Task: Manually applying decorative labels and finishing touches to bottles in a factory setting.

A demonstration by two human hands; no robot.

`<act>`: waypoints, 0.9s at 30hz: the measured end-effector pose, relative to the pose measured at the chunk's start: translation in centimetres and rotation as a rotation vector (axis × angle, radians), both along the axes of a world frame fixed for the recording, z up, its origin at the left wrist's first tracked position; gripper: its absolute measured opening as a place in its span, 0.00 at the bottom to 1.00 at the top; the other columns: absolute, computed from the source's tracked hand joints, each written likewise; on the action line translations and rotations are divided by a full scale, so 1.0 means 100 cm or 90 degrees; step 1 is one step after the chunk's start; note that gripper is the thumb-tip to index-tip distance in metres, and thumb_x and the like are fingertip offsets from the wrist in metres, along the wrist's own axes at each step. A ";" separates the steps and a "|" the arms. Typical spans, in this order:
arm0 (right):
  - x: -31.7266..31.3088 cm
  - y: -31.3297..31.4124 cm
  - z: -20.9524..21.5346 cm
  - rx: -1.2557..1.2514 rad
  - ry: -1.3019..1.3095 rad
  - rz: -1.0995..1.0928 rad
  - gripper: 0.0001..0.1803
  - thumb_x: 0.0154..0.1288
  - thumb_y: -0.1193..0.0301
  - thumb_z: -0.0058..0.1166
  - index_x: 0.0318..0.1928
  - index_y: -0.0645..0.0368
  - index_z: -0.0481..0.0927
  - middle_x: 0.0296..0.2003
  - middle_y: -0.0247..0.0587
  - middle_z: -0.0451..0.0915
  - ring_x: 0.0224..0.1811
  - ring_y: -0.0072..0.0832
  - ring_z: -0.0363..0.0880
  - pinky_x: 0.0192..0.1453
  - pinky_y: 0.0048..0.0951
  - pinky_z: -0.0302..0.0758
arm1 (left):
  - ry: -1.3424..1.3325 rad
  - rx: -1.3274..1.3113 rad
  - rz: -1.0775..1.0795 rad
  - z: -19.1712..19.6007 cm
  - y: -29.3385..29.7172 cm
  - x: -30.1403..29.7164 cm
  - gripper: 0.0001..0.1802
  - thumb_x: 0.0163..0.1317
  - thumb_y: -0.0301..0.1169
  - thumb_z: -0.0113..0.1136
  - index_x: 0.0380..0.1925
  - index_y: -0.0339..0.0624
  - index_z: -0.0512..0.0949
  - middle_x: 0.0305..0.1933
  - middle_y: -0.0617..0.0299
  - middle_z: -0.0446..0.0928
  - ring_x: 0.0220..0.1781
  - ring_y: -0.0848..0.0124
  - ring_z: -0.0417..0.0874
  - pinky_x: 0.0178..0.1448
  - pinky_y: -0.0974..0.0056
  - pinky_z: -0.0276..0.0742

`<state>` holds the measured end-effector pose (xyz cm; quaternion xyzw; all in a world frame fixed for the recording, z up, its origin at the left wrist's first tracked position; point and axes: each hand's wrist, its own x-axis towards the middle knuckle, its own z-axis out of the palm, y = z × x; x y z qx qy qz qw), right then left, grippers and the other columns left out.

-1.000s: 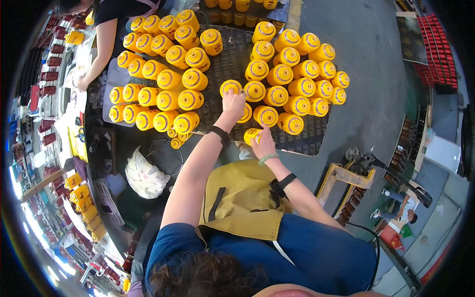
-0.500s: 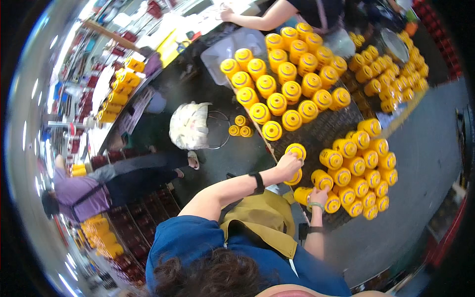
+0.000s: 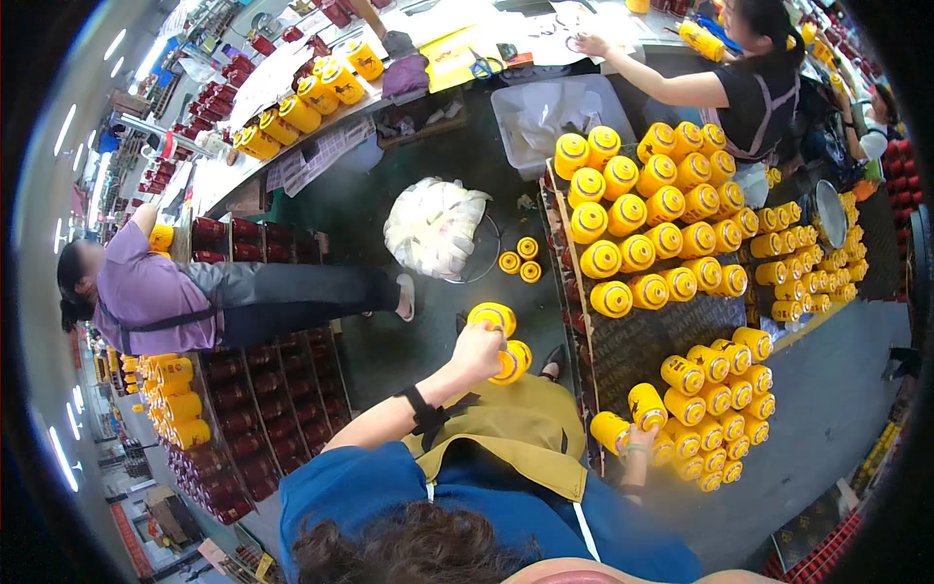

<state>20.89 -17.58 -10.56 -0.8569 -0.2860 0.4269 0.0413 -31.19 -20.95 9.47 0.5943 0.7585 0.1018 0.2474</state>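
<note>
While the left hand [image 3: 477, 350] grips two yellow canisters [image 3: 501, 341], the right hand [image 3: 637, 440] clasps another canister [image 3: 646, 405] — on the rack [image 3: 632, 341].

white plastic bag [image 3: 436, 226], clear bin [image 3: 556, 109] (empty-looking)

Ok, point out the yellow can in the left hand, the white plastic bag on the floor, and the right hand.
Yellow can [image 3: 492, 316], head view, on its round top.
White plastic bag [image 3: 436, 226], head view, on its bulging middle.
Right hand [image 3: 637, 441], head view, on its back.
</note>
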 end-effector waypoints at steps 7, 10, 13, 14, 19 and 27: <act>-0.042 -0.039 0.044 0.162 -0.136 0.386 0.41 0.60 0.70 0.64 0.72 0.51 0.59 0.54 0.52 0.78 0.49 0.42 0.80 0.37 0.43 0.84 | -0.007 0.005 0.065 0.023 -0.029 -0.118 0.08 0.45 0.28 0.67 0.29 0.40 0.85 0.32 0.46 0.82 0.39 0.51 0.84 0.46 0.50 0.79; -0.144 -0.015 0.115 -0.049 0.043 0.174 0.41 0.63 0.65 0.65 0.73 0.48 0.60 0.45 0.47 0.81 0.43 0.37 0.84 0.39 0.40 0.83 | 0.009 -0.005 0.114 0.008 -0.044 -0.158 0.08 0.46 0.28 0.67 0.29 0.40 0.85 0.32 0.46 0.82 0.40 0.51 0.83 0.48 0.50 0.78; -0.204 0.001 0.146 -0.060 0.064 0.250 0.39 0.64 0.65 0.65 0.72 0.48 0.60 0.45 0.47 0.82 0.42 0.39 0.85 0.36 0.40 0.84 | -0.005 -0.021 0.159 0.013 -0.047 -0.193 0.09 0.45 0.29 0.68 0.28 0.40 0.85 0.32 0.47 0.82 0.41 0.51 0.84 0.49 0.51 0.79; -0.229 0.007 0.158 -0.062 0.055 0.275 0.39 0.64 0.65 0.64 0.72 0.48 0.60 0.44 0.47 0.81 0.41 0.38 0.85 0.37 0.39 0.85 | 0.006 0.007 0.167 0.013 -0.047 -0.204 0.08 0.42 0.29 0.66 0.25 0.38 0.84 0.29 0.47 0.82 0.38 0.51 0.84 0.46 0.51 0.80; -0.299 0.045 0.126 0.022 0.009 0.502 0.37 0.59 0.60 0.67 0.66 0.57 0.68 0.44 0.57 0.81 0.47 0.52 0.82 0.56 0.44 0.77 | 0.017 0.002 0.166 0.031 -0.016 -0.252 0.08 0.38 0.30 0.66 0.20 0.37 0.82 0.26 0.48 0.81 0.36 0.52 0.84 0.44 0.53 0.82; -0.451 0.124 0.160 0.139 -0.021 0.656 0.38 0.61 0.64 0.66 0.69 0.55 0.64 0.52 0.61 0.72 0.55 0.56 0.76 0.59 0.47 0.74 | 0.044 0.082 0.170 0.052 0.057 -0.317 0.09 0.39 0.28 0.63 0.21 0.35 0.83 0.25 0.47 0.81 0.31 0.52 0.85 0.41 0.55 0.82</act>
